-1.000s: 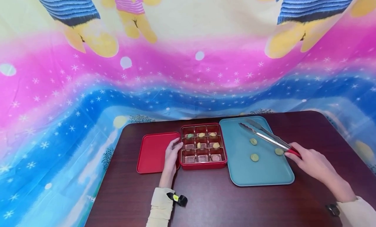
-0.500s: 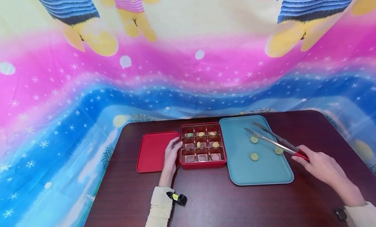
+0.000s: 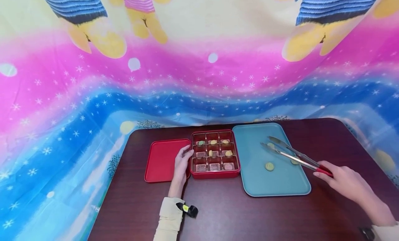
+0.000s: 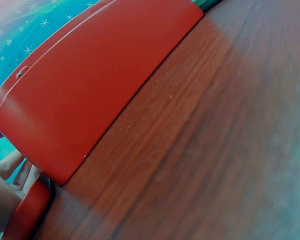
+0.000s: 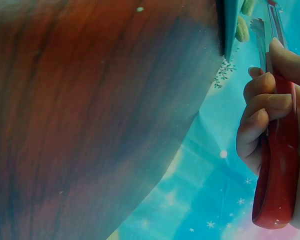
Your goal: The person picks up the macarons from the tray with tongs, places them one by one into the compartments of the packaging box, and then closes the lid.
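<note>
A: How far along is it?
B: Partly filled, by judgement about 2/3. In the square red box (image 3: 215, 175), 6 compartments of the brown plastic insert (image 3: 215, 167) are occupied and 3 look bare: middle row's left, front row's left and middle. Outside, 3 small round green cookies (image 3: 269, 166) are left on the rectangular blue-green tray (image 3: 254, 178), just right of the box

A: Box contents, counted?
B: 1 small pale-green cookie (image 3: 201, 143), 4 small yellow cookies (image 3: 213, 142), 1 round pinkish cookie (image 3: 228, 166). Finer detail is too small to be told

A: Hands?
B: 2 in view. By the right hand (image 3: 347, 184), 1 pair of silver metal tongs with red handles (image 3: 290, 156) is firmly grasped. The tong tips are held apart over the tray's farther part, by the farthest green cookie; contact cannot be told, and no cookie is seen lifted. The left hand (image 3: 180, 163) is rested against the box's left side, fingers extended, not wrapped round anything

A: Anything else?
B: 1 flat square red lid (image 3: 162, 161) is laid left of the box, so covering is not yet done. All is set on 1 dark-brown wood-grain table (image 3: 237, 213); 1 printed cloth (image 3: 243, 74) is hung behind
</note>
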Demonstrator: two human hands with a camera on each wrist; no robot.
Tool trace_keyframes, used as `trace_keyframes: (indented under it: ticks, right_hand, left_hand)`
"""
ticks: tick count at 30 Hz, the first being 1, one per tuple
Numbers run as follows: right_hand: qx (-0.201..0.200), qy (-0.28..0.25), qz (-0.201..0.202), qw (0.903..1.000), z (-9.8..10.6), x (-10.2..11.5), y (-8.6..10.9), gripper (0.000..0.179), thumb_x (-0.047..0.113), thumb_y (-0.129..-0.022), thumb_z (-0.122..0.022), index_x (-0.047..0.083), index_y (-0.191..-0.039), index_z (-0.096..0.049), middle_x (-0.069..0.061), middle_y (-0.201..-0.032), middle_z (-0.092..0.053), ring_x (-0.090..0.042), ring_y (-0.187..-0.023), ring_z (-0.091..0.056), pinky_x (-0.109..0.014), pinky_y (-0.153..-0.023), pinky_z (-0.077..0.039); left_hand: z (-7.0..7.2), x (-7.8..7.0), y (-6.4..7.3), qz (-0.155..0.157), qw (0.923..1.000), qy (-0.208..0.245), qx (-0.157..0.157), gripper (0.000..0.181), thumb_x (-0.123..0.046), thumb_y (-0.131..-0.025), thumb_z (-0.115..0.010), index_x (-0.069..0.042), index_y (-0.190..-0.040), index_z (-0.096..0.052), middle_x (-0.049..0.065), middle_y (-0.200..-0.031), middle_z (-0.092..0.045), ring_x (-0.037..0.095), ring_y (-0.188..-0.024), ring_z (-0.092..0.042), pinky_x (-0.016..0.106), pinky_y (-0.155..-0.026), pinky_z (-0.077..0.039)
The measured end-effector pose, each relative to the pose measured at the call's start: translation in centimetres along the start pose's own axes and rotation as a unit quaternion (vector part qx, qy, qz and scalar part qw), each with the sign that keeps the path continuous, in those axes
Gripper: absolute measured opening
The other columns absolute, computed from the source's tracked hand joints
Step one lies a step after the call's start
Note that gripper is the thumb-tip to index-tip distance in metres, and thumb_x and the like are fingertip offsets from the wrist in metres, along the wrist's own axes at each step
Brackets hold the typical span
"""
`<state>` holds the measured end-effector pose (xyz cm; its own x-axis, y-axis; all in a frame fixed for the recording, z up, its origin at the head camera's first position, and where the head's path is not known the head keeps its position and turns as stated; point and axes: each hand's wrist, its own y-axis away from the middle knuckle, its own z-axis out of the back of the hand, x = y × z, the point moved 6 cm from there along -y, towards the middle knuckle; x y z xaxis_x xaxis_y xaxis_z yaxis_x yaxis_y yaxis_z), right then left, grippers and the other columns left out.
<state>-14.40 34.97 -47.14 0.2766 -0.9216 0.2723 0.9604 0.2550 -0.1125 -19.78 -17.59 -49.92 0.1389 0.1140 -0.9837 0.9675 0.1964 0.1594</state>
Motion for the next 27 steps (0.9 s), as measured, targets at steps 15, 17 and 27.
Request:
trace_keyframes:
  ticks: [15, 17, 27]
  right_hand:
    - [-0.028, 0.030, 0.013, 0.9991, 0.19, -0.73, 0.62, 0.020, 0.024, -0.088, -0.083, 0.013, -0.093, -0.066, 0.011, -0.058, -0.031, -0.008, -0.051, -0.027, -0.033, -0.052, -0.029]
    - [-0.037, 0.034, 0.023, 0.9985, 0.21, -0.65, 0.65, 0.019, 0.023, -0.087, -0.083, 0.015, -0.089, -0.065, 0.012, -0.058, -0.031, -0.007, -0.051, -0.026, -0.033, -0.052, -0.029]
    - [-0.040, 0.042, 0.025, 0.9980, 0.28, -0.54, 0.41, 0.017, 0.020, -0.085, -0.084, 0.012, -0.093, -0.071, 0.010, -0.058, -0.031, -0.010, -0.052, -0.029, -0.035, -0.053, -0.031]
  left_hand:
    - [-0.02, 0.09, 0.00, -0.003, 1.0000, -0.004, -0.002, 0.045, -0.013, -0.102, -0.063, 0.004, -0.143, -0.056, 0.021, -0.134, -0.061, 0.027, -0.118, -0.060, 0.045, -0.106, -0.045]
    - [-0.03, 0.15, 0.00, -0.001, 1.0000, -0.004, -0.002, 0.045, -0.013, -0.102, -0.063, 0.004, -0.144, -0.056, 0.021, -0.134, -0.061, 0.028, -0.119, -0.060, 0.046, -0.106, -0.045]
    - [0.00, 0.22, -0.13, -0.004, 1.0000, -0.004, 0.000, 0.046, -0.013, -0.102, -0.064, 0.004, -0.144, -0.056, 0.020, -0.135, -0.061, 0.026, -0.119, -0.060, 0.046, -0.107, -0.044]
